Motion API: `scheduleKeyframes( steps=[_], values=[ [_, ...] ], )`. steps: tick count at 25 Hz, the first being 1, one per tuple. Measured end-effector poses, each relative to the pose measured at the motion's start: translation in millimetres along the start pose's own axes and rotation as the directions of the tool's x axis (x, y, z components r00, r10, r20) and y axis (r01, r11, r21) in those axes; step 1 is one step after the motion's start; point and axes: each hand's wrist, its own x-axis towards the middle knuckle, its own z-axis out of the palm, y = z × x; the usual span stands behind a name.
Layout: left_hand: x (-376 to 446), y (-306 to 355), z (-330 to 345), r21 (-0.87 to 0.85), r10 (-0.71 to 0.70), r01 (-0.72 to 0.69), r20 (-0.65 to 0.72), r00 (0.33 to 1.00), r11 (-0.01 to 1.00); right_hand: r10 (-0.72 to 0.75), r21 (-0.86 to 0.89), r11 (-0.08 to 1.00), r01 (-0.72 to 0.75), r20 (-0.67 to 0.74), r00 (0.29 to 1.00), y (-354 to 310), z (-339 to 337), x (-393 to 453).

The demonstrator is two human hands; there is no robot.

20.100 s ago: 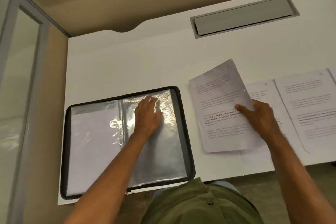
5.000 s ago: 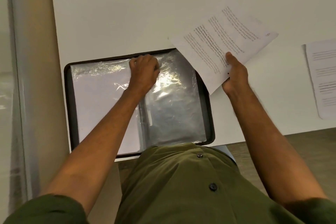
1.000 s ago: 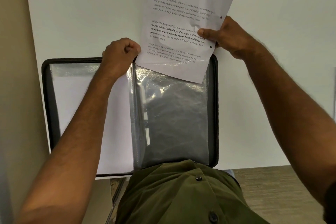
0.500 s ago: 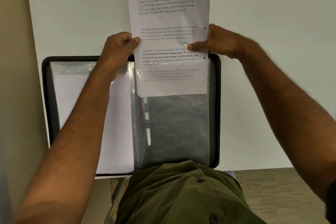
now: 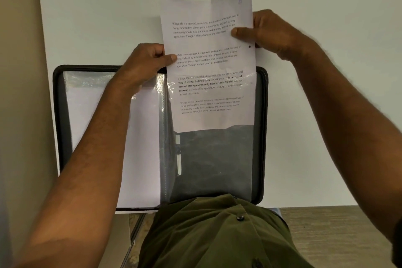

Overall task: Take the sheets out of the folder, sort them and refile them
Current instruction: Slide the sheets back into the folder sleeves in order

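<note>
2 hands, left (image 5: 143,65) and right (image 5: 272,32), fingers pinching 1 sheet (image 5: 208,61) half inside 1 folder (image 5: 260,137) sleeve.

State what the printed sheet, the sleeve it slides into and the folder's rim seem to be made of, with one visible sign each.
Printed sheet: thin matte paper; it bends and creases.
Sleeve: clear glossy plastic film; it wrinkles and glints.
Folder's rim: dark, probably fabric or leatherette; what looks like a zip runs along it.

One folder (image 5: 264,137), one printed sheet (image 5: 208,61), two hands: left (image 5: 143,65), right (image 5: 272,32).
</note>
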Motion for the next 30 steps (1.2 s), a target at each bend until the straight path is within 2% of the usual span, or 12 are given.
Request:
scheduleKeyframes(
  steps=[4,8,11,14,16,21,26,30],
  values=[
    [3.7,-4.1,-3.1,-0.024,0.010,-0.011,-0.039,0.999,1.000,0.106,-0.190,0.979,-0.077,0.146,0.984,1.4,-2.9,-0.3],
    [5.3,-6.8,-1.0,-0.002,0.033,-0.033,-0.069,0.997,0.999,0.212,-0.339,0.934,-0.110,0.280,0.936,6.3,-0.7,1.6],
    [4.3,-7.4,-0.3,0.035,0.030,-0.028,-0.065,0.997,0.999,0.182,-0.352,0.932,-0.090,0.238,0.954,-0.4,1.7,3.3],
    [5.0,-7.2,-2.0,0.104,0.010,-0.009,-0.008,1.000,0.995,0.023,-0.230,0.973,-0.004,0.080,0.997,-12.6,4.7,8.2],
    [5.6,-5.3,-4.1,0.145,-0.006,-0.001,0.051,0.999,0.989,-0.033,-0.248,0.968,0.046,0.055,0.998,-21.0,8.2,12.6],
    [3.5,-3.4,-6.8,0.157,-0.007,-0.011,0.113,0.994,0.988,0.018,-0.528,0.845,0.086,0.187,0.982,-28.5,21.4,23.9],
    [5.3,-7.1,-7.2,0.197,0.028,-0.049,0.111,0.993,0.979,0.169,-0.646,0.760,0.074,0.307,0.937,-32.5,33.4,22.5],
    [4.5,-7.5,-9.8,0.214,0.046,-0.083,0.170,0.984,0.973,0.246,-0.715,0.690,0.116,0.382,0.891,-38.7,50.8,16.6]
  ],
)
